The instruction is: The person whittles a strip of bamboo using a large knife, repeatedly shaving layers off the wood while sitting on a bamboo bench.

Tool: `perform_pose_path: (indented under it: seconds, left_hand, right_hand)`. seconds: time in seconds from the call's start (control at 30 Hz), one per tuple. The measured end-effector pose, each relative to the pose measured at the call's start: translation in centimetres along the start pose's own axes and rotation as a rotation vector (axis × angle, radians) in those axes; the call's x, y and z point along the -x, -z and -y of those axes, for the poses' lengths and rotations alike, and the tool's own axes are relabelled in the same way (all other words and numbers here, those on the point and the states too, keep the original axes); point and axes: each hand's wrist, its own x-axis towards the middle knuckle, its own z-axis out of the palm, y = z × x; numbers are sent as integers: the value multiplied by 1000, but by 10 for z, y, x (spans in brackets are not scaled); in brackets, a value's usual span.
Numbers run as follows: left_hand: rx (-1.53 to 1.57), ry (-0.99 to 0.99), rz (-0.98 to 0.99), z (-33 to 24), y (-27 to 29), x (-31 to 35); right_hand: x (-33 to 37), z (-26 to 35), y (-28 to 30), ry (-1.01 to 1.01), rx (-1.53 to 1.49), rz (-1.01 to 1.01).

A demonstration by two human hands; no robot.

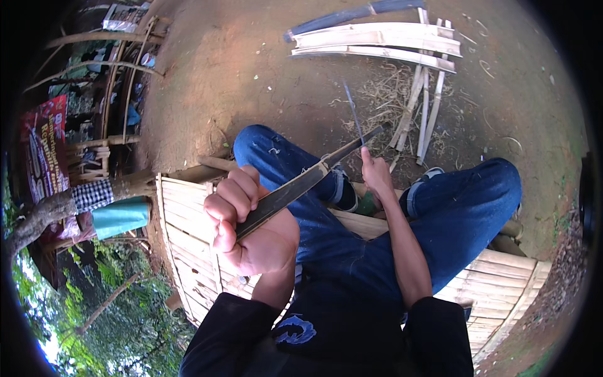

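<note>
My left hand (254, 220) is raised close to the camera, its fingers wrapped round the near end of a dark split bamboo strip (286, 198). The strip slants away to the upper right, with a pale frayed spot partway along it. Lower and farther off, my right hand (377, 174) is closed with the thumb up, gripping what looks like a knife (353, 110). Its thin bluish blade appears nearly edge-on and points away from me. Blade and strip cross near my right thumb; whether they touch, I cannot tell. The knife's handle is mostly hidden in the fist.
I sit on a bamboo-slat platform (188, 235), jeans-clad knees (465, 207) spread. Split bamboo pieces (377, 39) lie on the dirt ahead, across narrower strips (432, 113). Curled shavings (383, 100) litter the ground. A tree branch, banner (47, 151) and teal cloth (120, 217) are at left.
</note>
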Motion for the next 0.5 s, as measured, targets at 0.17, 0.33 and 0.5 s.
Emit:
perform_pose_path:
  seconds: [0.17, 0.33, 0.5]
  left_hand:
    - [-5, -71, -120, 19, 3, -24]
    - [8, -76, -146, 16, 32, -30]
    - [29, -36, -165, 5, 37, -15]
  right_hand:
    - [21, 16, -19, -203, -574, 168]
    - [66, 55, -30, 221, -326, 315]
    - [123, 104, -38, 682, -297, 499]
